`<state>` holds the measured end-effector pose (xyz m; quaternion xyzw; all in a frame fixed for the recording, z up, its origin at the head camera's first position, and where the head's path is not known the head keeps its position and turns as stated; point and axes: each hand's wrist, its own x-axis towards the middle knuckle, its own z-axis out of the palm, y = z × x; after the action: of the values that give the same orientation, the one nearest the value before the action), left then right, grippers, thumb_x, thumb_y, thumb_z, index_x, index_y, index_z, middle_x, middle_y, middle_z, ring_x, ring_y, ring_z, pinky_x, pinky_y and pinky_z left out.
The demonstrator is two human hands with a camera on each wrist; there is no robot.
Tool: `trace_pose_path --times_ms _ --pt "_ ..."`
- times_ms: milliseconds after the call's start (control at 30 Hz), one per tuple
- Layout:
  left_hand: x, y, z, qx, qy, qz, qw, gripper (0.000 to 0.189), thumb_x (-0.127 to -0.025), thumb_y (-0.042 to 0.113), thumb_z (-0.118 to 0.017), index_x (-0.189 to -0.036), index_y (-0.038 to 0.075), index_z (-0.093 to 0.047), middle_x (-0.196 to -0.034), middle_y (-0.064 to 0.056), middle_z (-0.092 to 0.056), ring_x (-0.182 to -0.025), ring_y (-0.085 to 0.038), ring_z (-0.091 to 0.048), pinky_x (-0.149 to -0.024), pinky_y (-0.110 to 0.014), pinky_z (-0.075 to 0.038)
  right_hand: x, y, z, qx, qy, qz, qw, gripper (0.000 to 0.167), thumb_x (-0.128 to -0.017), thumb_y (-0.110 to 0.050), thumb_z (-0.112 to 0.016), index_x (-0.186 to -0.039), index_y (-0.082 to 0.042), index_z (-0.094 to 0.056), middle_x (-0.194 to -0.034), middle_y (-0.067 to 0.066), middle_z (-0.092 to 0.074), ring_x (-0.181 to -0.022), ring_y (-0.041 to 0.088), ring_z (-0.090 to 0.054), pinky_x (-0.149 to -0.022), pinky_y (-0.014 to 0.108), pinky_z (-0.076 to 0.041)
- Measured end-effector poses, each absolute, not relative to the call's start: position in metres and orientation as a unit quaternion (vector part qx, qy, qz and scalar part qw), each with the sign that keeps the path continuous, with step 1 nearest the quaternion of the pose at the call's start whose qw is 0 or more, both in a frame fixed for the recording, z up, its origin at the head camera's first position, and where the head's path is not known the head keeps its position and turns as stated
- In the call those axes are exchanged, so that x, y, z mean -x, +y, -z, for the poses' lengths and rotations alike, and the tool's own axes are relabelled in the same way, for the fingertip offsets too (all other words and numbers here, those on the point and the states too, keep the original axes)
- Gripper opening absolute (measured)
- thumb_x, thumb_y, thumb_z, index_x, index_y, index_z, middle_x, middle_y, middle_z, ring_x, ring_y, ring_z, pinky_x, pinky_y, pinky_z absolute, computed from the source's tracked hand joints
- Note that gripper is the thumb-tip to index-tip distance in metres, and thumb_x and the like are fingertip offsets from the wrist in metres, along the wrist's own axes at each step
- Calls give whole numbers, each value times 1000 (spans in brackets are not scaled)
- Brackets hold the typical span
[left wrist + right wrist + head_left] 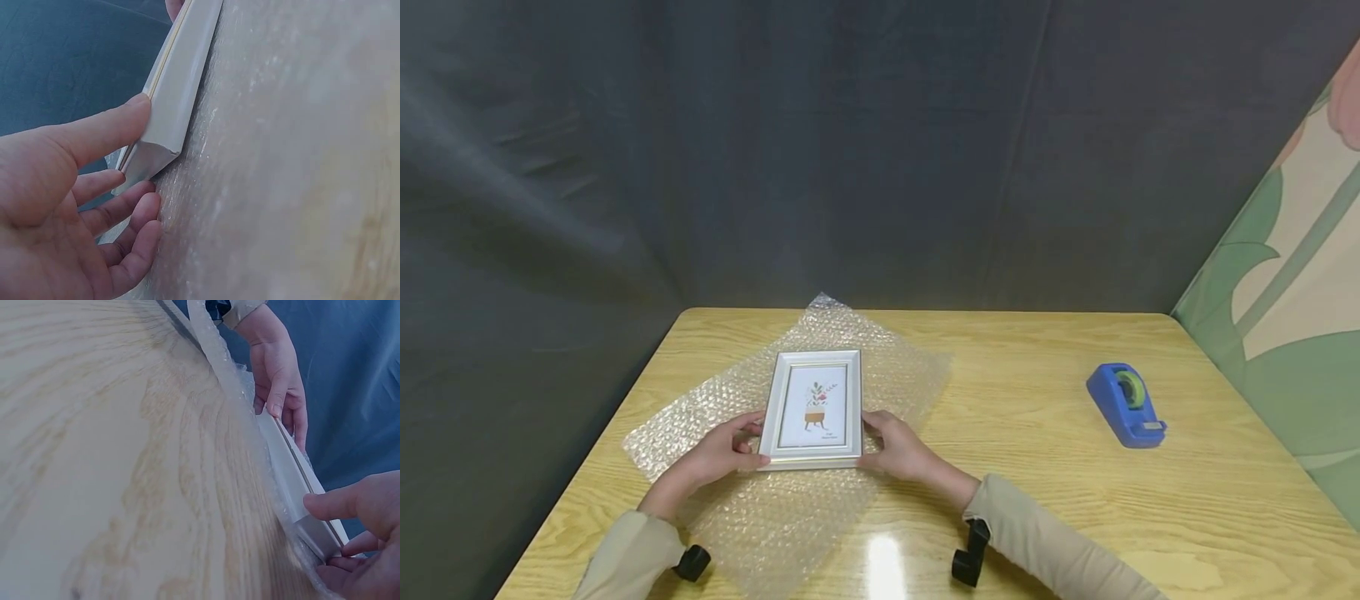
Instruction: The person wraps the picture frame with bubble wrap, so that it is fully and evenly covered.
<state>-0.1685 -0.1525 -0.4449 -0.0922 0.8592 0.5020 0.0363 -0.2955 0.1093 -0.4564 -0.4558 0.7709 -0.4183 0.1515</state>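
Note:
A white picture frame point(854, 392) with a print of a potted plant lies face up on a sheet of bubble wrap point(715, 400). My left hand point(726, 451) holds its near left corner, thumb on the near edge and fingers at the side. In the left wrist view that thumb point(134, 112) presses the frame's edge, and the lower fingertips reach down to the wrap. My right hand point(898, 448) grips the near right corner between thumb and fingers. Both hands show at the frame's near edge point(290, 472) in the right wrist view.
A blue tape dispenser point(1123, 408) with a greenish roll stands on the right side of the wooden table point(1015, 375). Dark cloth point(850, 167) hangs behind the table and along its left. A floral panel point(1300, 333) borders the right edge.

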Motion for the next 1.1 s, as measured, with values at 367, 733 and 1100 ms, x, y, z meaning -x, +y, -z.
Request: trace_pose_path --times_ms 367,733,1100 --pt "170 -156 439 98 867 -485 61 77 -75 15 -74 -137 -2 -33 -117 -18 -50 -82 -18 -49 -66 -25 -45 288 112 453 449 779 419 127 74 -68 -2 -75 -130 12 -38 -120 24 -49 -109 33 -50 -95 41 -42" --pt "188 -169 429 64 880 -464 77 81 -76 14 -72 -139 -4 -25 -133 -29 -37 -86 -20 -53 -69 -29 -47 258 125 436 630 726 267 74 69 -75 -26 -72 -134 -5 -42 -135 11 -43 -124 22 -39 -104 35 -33" --pt "200 -173 437 58 877 -470 78 72 -77 7 -70 -137 -3 -32 -133 -30 -37 -84 -20 -55 -67 -29 -49 236 117 440 748 650 137 -5 46 -77 -31 -68 -118 -13 -58 -116 -3 -57 -109 8 -50 -97 15 -34"
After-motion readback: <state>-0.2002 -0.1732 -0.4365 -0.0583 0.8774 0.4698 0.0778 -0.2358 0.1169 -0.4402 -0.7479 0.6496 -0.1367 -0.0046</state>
